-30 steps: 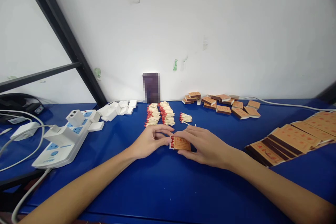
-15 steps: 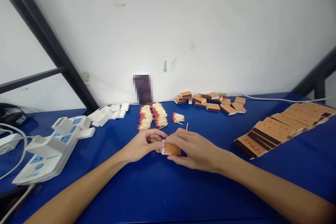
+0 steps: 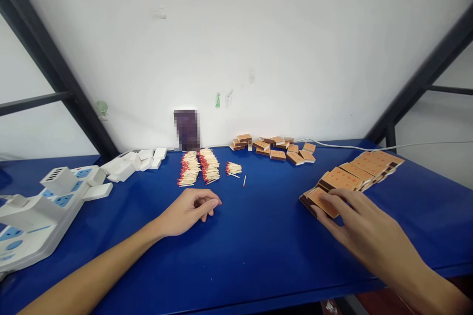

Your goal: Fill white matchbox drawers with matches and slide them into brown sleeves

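Out over the right side of the blue table, my right hand [image 3: 364, 221] has its thumb and fingers around an orange matchbox [image 3: 322, 201]. It lies at the near end of an overlapping row of matchbox sleeves [image 3: 342, 178] with dark striking strips. My fingers hide part of it, so I cannot tell if a tray is inside. My left hand [image 3: 190, 210] rests at the centre of the table, fingers curled in and thumb near the index finger, with nothing visible in it. Beyond it are red-headed matches [image 3: 209, 165] in two large piles, a small bunch [image 3: 233, 169] and a single match [image 3: 244, 181].
Assembled matchboxes [image 3: 278, 154] lie in a loose heap along the wall. Several small white boxes [image 3: 127, 165] stand at the back left, by a white power strip [image 3: 48, 236] with plugs in it. A white cable [image 3: 343, 146] runs along the back right.
My hands have come apart from the matchbox they both held at the centre. The right hand has moved right to the sleeve row; the left stays near the centre. The view has turned right.
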Demonstrator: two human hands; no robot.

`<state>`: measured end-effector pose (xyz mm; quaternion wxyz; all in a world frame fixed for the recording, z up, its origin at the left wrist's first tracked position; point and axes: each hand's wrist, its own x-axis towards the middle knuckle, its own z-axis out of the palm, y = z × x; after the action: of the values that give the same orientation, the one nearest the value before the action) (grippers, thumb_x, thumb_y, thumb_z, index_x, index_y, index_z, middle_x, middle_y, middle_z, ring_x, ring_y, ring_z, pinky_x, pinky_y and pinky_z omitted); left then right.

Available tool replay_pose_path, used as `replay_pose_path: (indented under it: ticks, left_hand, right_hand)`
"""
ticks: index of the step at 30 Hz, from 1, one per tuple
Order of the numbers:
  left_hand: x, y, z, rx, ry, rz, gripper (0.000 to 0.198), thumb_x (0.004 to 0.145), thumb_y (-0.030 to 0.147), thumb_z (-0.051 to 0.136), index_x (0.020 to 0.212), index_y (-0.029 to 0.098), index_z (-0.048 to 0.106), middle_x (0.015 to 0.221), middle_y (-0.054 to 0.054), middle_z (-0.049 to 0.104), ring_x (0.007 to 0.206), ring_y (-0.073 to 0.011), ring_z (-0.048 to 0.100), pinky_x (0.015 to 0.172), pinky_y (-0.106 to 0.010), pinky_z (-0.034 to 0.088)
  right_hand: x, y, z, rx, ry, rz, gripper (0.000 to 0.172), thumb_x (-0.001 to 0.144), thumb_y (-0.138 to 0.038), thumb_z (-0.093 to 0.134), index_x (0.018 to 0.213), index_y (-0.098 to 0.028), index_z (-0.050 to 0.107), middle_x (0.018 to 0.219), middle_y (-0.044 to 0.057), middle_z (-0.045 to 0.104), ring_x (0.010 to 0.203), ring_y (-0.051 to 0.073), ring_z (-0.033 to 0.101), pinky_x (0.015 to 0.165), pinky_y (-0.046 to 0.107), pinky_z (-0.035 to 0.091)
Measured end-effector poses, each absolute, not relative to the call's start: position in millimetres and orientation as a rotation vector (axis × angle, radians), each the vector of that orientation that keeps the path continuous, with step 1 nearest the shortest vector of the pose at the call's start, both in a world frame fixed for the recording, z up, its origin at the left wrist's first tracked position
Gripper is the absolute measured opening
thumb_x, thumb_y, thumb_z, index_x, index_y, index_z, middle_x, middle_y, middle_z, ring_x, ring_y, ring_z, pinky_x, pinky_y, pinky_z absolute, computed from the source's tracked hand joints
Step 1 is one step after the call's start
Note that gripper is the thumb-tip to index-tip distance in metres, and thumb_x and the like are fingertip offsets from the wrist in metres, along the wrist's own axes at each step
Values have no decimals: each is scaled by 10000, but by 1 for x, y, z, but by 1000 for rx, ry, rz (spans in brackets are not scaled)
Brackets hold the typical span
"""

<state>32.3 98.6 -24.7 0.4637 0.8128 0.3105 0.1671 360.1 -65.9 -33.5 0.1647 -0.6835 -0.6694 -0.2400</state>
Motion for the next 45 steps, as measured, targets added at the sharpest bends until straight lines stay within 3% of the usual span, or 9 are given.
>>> replay_pose_path:
  ticks: [5, 8, 12, 16, 22, 28, 35, 41, 45]
  left_hand:
    - [30, 100, -27, 2271, 807, 520, 336, 945, 410, 464, 898, 170, 694, 656, 2, 626, 559, -102, 524, 540, -207, 408]
    - [19, 120, -23, 2542, 917, 843, 271, 918, 330, 486, 820, 171, 682, 624, 14, 627, 534, -96, 503, 565, -215, 401]
    - [-15, 166, -13, 2605, 1429, 1251, 280, 905, 324, 444, 823, 172, 665, 686, -14, 658, 601, -140, 568, 645, -253, 450]
    - [-50, 202, -19, 2785, 1765, 877, 386, 922, 333, 375, 1124, 136, 637, 1108, -135, 667, 1071, -282, 593, 935, -394, 444]
    - [-60, 210, -40, 2940, 1749, 532, 447, 925, 309, 397, 1341, 195, 517, 1406, -158, 509, 1348, -342, 392, 1095, -575, 249]
    - [-53, 206, -36, 2995, 1674, 602, 355, 908, 236, 436, 1223, 199, 597, 1226, -137, 627, 1212, -297, 520, 1112, -534, 236]
    - [-48, 206, -29, 2943, 1609, 927, 317, 954, 248, 397, 1138, 160, 638, 1100, -127, 679, 1071, -271, 595, 1087, -477, 293]
    - [-23, 179, -21, 2746, 1366, 1351, 291, 945, 305, 453, 1140, 162, 615, 999, -69, 711, 906, -183, 650, 849, -297, 492]
    - [11, 132, -23, 2468, 1014, 1395, 249, 897, 243, 506, 1103, 180, 628, 693, 25, 649, 580, -104, 577, 602, -209, 465]
  right_hand:
    - [363, -58, -37, -1965, -2055, -772, 302, 965, -308, 388, 998, -227, 678, 915, 107, 677, 873, 320, 601, 809, 505, 467]
    - [367, -54, -34, -1954, -2090, -788, 342, 974, -269, 346, 1026, -231, 683, 916, 108, 684, 835, 310, 592, 789, 507, 459]
    - [349, -53, -28, -1763, -2065, -790, 212, 937, -309, 480, 991, -227, 668, 949, 106, 684, 852, 307, 585, 819, 491, 432]
    - [293, -36, -15, -1513, -2176, -756, 150, 912, -278, 521, 986, -231, 642, 957, 96, 681, 860, 278, 585, 787, 436, 414]
    - [255, 75, -1, -1838, -2209, -573, 292, 920, -143, 400, 1158, -144, 570, 1120, 156, 614, 974, 273, 583, 805, 374, 421]
    - [293, 175, -2, -2143, -1931, -401, 487, 873, -93, 427, 1359, -109, 448, 1312, 216, 495, 1104, 319, 525, 856, 403, 403]
    - [299, 186, -13, -2147, -1908, -443, 347, 920, -107, 368, 1156, -121, 622, 1185, 193, 606, 1131, 324, 481, 889, 437, 338]
    - [290, 180, -13, -2118, -1888, -555, 326, 951, -135, 352, 1113, -152, 634, 1127, 146, 660, 1064, 289, 527, 851, 408, 324]
    - [276, 151, -10, -2009, -1949, -671, 308, 966, -185, 365, 1169, -181, 597, 1153, 118, 655, 1072, 287, 521, 850, 403, 319]
